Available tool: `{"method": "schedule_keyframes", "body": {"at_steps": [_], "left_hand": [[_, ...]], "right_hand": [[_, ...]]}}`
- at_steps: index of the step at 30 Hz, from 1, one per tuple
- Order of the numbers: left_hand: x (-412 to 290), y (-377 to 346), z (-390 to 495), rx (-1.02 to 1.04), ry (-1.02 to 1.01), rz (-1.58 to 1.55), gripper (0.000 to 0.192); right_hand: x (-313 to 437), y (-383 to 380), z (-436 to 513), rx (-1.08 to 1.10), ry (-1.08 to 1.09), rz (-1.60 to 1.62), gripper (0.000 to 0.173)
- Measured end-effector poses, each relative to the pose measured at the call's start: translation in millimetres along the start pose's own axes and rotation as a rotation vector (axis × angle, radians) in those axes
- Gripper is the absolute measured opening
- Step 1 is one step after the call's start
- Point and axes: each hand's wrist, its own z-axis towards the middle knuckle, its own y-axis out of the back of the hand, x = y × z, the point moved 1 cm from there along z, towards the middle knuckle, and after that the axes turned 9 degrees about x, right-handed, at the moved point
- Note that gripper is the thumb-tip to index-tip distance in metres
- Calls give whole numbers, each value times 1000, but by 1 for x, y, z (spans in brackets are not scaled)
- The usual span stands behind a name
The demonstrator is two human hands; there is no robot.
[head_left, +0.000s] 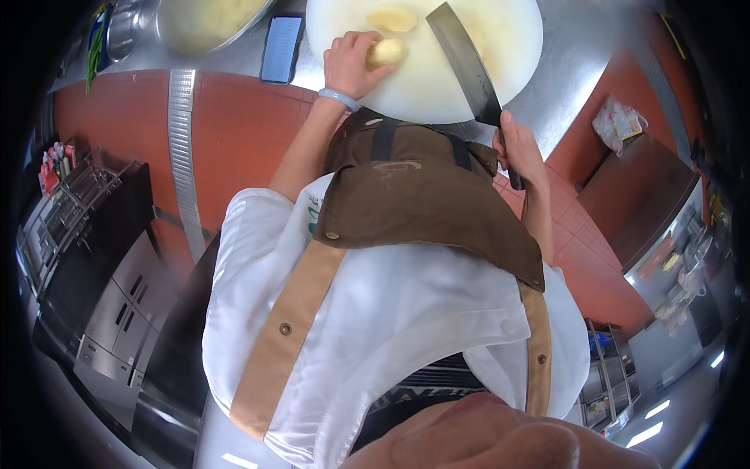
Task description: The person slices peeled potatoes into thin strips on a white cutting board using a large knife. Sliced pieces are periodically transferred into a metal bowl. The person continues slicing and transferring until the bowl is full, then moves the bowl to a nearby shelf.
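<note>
My left hand point(354, 63), with a pale bangle at its wrist, grips a peeled potato point(388, 53) on a round white cutting board point(410, 105). Just beyond it on the board lies another pale potato piece point(392, 18), its flat side partly visible. In my right hand point(518, 146) is the dark handle of a cleaver point(466, 64). The wide blade slants over the right half of the board, its far end near the top of the view. Whether the blade touches the board I cannot tell.
A smartphone point(282, 49) with a lit screen lies on the steel worktop point(234, 64), left of the board. Farther left stand a large metal bowl point(225, 44) of pale contents and a steel container point(125, 29) beside green stalks point(95, 53). The worktop's near edge runs close to my body.
</note>
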Motion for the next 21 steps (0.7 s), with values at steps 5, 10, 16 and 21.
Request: {"method": "schedule_keyframes", "body": {"at_steps": [5, 10, 16, 21], "left_hand": [[-11, 8, 23, -45, -47, -76, 56], [-9, 0, 81, 115, -90, -269, 57], [-10, -18, 143, 71, -171, -389, 47], [6, 13, 102, 73, 109, -477, 48]], "right_hand": [[14, -4, 4, 41, 38, 158, 76], [19, -15, -1, -24, 46, 311, 76], [19, -24, 2, -51, 138, 431, 76], [21, -32, 8, 59, 51, 537, 76]]}}
